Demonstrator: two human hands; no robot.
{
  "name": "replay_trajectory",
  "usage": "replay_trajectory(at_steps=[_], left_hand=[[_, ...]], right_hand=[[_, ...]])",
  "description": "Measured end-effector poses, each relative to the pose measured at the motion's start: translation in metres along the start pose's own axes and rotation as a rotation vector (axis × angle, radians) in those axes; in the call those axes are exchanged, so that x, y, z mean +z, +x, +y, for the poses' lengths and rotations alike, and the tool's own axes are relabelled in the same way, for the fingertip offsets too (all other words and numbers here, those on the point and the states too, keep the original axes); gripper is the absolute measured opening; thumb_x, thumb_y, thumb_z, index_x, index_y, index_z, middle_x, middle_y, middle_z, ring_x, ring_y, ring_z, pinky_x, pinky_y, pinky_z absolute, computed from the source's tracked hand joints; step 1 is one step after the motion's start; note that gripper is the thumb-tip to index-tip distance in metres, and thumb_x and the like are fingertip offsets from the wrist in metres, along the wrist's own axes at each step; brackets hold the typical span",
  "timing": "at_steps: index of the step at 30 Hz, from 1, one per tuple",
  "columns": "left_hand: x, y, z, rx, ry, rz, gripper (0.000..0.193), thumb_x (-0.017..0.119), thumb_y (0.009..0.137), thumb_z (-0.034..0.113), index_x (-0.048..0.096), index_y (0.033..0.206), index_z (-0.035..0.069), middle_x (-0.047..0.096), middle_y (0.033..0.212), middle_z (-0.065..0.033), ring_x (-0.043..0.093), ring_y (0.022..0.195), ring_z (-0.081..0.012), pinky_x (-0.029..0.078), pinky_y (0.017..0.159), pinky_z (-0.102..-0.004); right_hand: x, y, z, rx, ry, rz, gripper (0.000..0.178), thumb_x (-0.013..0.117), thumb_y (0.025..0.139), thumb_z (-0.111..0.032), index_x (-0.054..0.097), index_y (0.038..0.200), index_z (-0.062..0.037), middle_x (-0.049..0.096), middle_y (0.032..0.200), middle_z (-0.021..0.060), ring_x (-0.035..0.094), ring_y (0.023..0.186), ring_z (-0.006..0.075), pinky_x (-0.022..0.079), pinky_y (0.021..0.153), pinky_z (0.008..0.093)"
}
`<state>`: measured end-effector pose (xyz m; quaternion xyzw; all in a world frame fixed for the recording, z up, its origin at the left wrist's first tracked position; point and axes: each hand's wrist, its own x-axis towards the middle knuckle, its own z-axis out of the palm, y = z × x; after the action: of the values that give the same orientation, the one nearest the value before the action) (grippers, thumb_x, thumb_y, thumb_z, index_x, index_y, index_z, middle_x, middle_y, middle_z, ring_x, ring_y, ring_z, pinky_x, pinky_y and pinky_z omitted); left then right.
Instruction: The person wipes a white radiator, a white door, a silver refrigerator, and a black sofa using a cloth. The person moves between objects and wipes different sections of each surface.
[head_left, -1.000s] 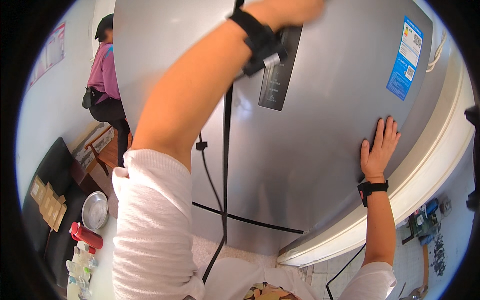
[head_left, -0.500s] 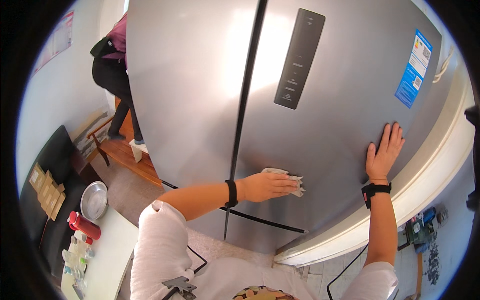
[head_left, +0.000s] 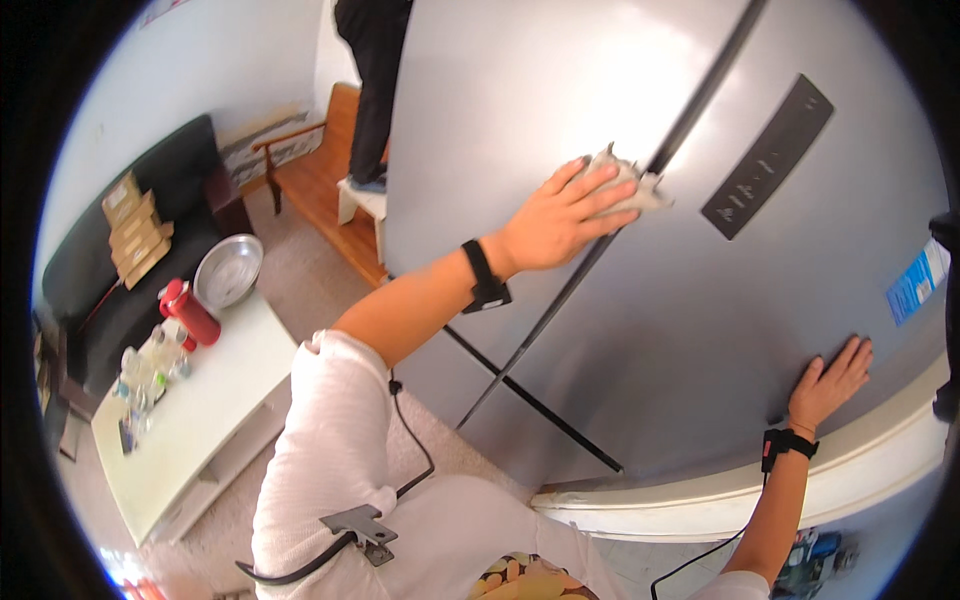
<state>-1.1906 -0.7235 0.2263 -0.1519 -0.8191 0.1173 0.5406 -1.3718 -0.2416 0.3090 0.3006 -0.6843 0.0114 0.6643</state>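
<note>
A large silver-grey refrigerator (head_left: 670,330) stands in front of me, its doors shut. My left hand (head_left: 560,222) presses a crumpled whitish cloth (head_left: 648,192) against it, over the dark gap between the two upper doors. The fingers are spread across the cloth, and part of it pokes out beyond the fingertips. Low on the right door, my right hand (head_left: 830,387) lies flat with its fingers apart, holding nothing. Between the hands and higher up is a dark control panel (head_left: 768,160). A blue-and-white label (head_left: 915,285) sits at the door's right side.
A white low table (head_left: 215,400) to the left carries a red thermos (head_left: 192,312), a metal basin (head_left: 228,270) and several small bottles. Behind are a black sofa (head_left: 190,165) with cardboard pieces and a wooden bench (head_left: 305,180). A person in dark trousers (head_left: 375,90) stands on a white stool.
My left hand has moved the cloth up the refrigerator from the right door to the door gap. The right hand stays flat on the door. The view has turned left and tilted.
</note>
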Motion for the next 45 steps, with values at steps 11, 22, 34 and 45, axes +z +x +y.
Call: replay_trajectory(at_steps=[11, 22, 34, 45], left_hand=[[0.030, -0.030, 0.051, 0.105, -0.084, 0.138, 0.061, 0.070, 0.082, 0.008, 0.061, 0.141, 0.019, 0.043, 0.161, -0.0040, 0.029, 0.154, -0.0295, 0.016, 0.127, -0.0491], [0.033, 0.020, 0.032, -0.007, -0.155, 0.287, 0.055, 0.063, 0.085, 0.009, 0.063, 0.138, 0.022, 0.047, 0.159, -0.0036, 0.036, 0.151, -0.0280, 0.020, 0.125, -0.0478], [0.056, -0.082, 0.070, 0.106, -0.299, 0.220, 0.040, 0.058, 0.094, 0.012, 0.066, 0.133, 0.016, 0.049, 0.157, -0.0055, 0.039, 0.148, -0.0314, 0.028, 0.123, -0.0508], [0.010, -0.216, 0.140, -0.388, -0.385, -0.185, 0.054, 0.065, 0.084, 0.003, 0.063, 0.136, 0.014, 0.054, 0.150, -0.0071, 0.052, 0.134, -0.0304, 0.042, 0.104, -0.0438]], right_hand=[[0.002, 0.001, -0.004, -0.034, -0.036, 0.045, 0.065, 0.034, 0.109, -0.048, 0.033, 0.160, -0.0081, 0.029, 0.166, 0.0197, 0.029, 0.150, 0.0455, 0.020, 0.120, 0.0642], [0.006, -0.002, 0.002, -0.059, -0.060, 0.044, 0.069, 0.032, 0.107, -0.052, 0.034, 0.160, -0.0086, 0.030, 0.166, 0.0195, 0.029, 0.152, 0.0425, 0.019, 0.121, 0.0625], [0.008, -0.003, 0.003, -0.075, -0.125, 0.060, 0.071, 0.027, 0.108, -0.056, 0.032, 0.161, -0.0085, 0.027, 0.167, 0.0195, 0.028, 0.152, 0.0417, 0.020, 0.121, 0.0633], [0.006, -0.004, 0.003, -0.079, -0.128, 0.075, 0.070, 0.027, 0.109, -0.058, 0.033, 0.161, -0.0111, 0.033, 0.164, 0.0199, 0.032, 0.150, 0.0410, 0.025, 0.118, 0.0623]])
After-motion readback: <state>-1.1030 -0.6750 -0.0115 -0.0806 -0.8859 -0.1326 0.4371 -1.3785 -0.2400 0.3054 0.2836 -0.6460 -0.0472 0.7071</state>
